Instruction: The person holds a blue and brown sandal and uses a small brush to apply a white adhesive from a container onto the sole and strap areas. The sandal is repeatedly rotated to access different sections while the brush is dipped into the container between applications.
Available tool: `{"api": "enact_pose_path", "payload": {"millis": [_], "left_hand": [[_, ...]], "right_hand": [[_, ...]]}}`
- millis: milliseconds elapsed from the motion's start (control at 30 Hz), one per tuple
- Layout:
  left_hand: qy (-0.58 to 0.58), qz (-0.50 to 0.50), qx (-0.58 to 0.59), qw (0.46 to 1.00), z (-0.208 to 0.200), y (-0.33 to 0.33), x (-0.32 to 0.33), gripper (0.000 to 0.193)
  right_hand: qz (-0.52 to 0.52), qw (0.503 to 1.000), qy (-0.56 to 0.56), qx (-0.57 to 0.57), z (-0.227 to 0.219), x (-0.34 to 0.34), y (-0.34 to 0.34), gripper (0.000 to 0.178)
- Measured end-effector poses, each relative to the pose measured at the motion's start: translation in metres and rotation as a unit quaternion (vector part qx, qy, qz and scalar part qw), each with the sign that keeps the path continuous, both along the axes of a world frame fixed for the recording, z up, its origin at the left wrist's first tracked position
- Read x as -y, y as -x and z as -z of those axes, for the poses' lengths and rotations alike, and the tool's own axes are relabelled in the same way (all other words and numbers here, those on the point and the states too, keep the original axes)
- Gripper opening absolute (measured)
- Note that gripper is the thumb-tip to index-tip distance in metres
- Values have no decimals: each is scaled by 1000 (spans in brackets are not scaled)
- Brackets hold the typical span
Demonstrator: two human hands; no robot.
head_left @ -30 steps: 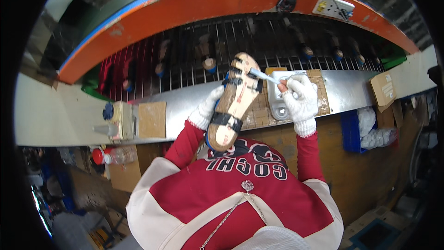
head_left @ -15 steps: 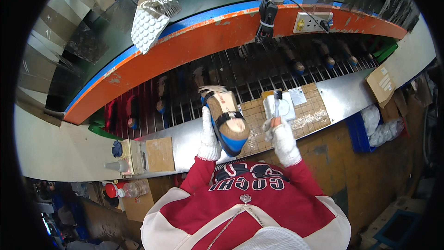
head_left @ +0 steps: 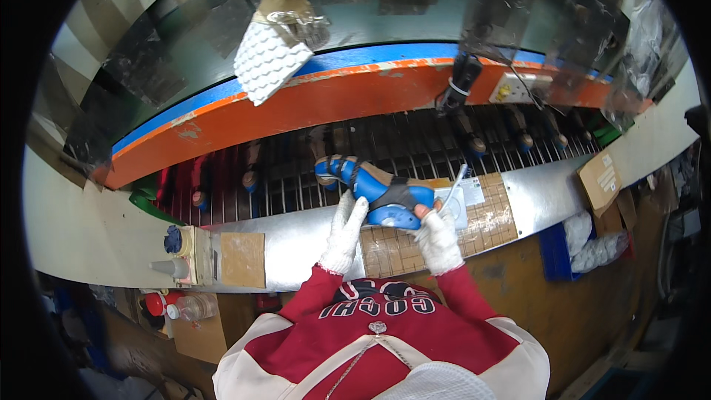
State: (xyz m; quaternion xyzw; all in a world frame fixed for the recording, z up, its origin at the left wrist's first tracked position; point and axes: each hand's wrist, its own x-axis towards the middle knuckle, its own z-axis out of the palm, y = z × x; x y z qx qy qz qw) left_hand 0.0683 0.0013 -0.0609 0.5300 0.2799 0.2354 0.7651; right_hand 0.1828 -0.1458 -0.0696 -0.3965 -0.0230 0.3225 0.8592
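A blue shoe last point(head_left: 396, 218) with dark sandal straps and a tan sole lies on its side in front of me, its blue side up. My left hand point(head_left: 344, 235), in a white glove, is closed on it near the middle. My right hand point(head_left: 438, 241), gloved with bare fingertips, meets the heel end of the last. A pale-handled brush point(head_left: 455, 185) sticks up from its fingers. Partly hidden behind that hand, a white container point(head_left: 458, 213) stands on the brown taped board point(head_left: 485, 216).
Behind the metal ledge point(head_left: 296, 241), a conveyor of rods point(head_left: 415, 141) carries several lasts. Above it runs an orange edge point(head_left: 355, 80) with hanging cable point(head_left: 461, 81) and a socket strip point(head_left: 511, 89). A cardboard piece point(head_left: 243, 259) lies left, a blue crate point(head_left: 555, 253) stands right.
The last has turned from upright, sole showing, to lying sideways with its blue side up. My right hand with the brush has moved left to its heel end. The view has shifted.
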Motion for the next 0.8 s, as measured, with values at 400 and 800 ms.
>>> {"api": "enact_pose_path", "payload": {"millis": [400, 800], "left_hand": [[75, -62, -24, 995, 14, 74, -41, 59], [52, -185, -58, 980, 21, 68, -83, 54]], "right_hand": [[103, 952, 204, 204, 85, -111, -210, 51], [-207, 734, 590, 265, 111, -101, -257, 33]]}}
